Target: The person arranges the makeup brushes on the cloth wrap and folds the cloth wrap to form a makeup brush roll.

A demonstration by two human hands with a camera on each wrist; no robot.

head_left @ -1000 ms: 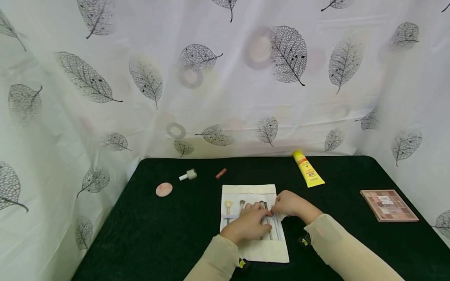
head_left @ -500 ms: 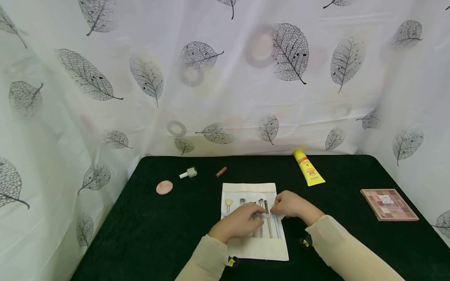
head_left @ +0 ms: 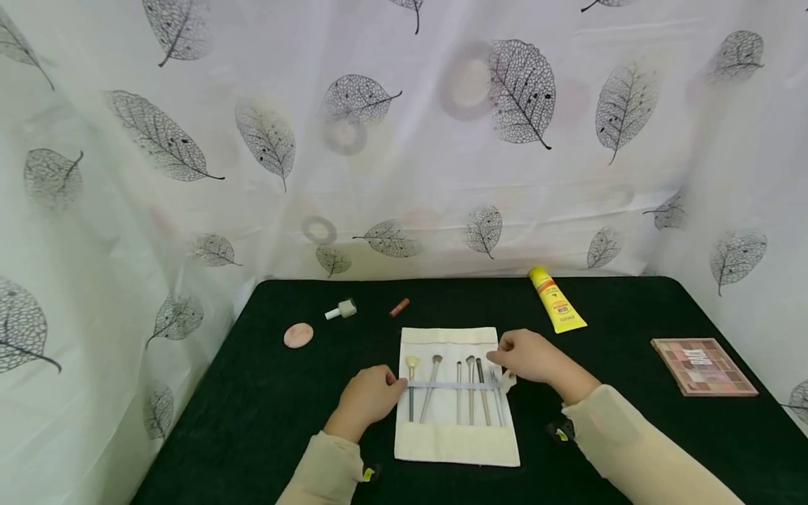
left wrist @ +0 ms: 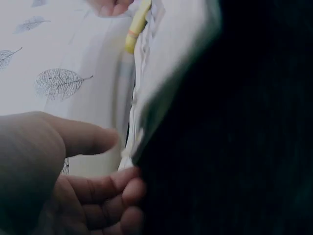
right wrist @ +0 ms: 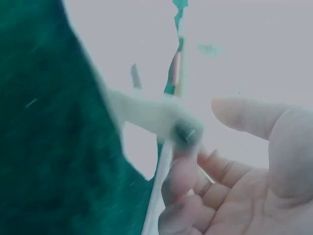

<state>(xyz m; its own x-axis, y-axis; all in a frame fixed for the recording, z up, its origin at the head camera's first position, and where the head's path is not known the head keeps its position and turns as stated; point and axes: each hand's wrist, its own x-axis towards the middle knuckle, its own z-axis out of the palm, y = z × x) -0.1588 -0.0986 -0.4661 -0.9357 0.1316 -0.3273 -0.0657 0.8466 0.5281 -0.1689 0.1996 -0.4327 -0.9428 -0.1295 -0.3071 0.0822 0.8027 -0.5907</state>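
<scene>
A cream fabric brush roll (head_left: 456,445) lies unrolled, with several makeup brushes (head_left: 470,407) tucked under a pale band (head_left: 442,385). My left hand (head_left: 366,398) is at the roll's left edge. In the left wrist view its thumb (left wrist: 93,139) and curled fingers stand apart, fingertips right at the roll's edge. My right hand (head_left: 527,356) hovers at the right edge, over the end of the band. The right wrist view shows that hand (right wrist: 234,181) with thumb spread from the fingers, and a blurred fabric tab (right wrist: 146,115) close by the fingertips.
On the dark green tablecloth (head_left: 265,435), a pink round disc (head_left: 299,335), a small white-capped bottle (head_left: 341,309) and a reddish tube (head_left: 400,307) lie at back left. A yellow squeeze tube (head_left: 558,301) is at back right, an eyeshadow palette (head_left: 703,367) at far right. A leaf-print curtain (head_left: 404,154) surrounds the table.
My left hand has left the brushes and moved left to the roll's edge, uncovering them. My right hand has lifted slightly off the band's end.
</scene>
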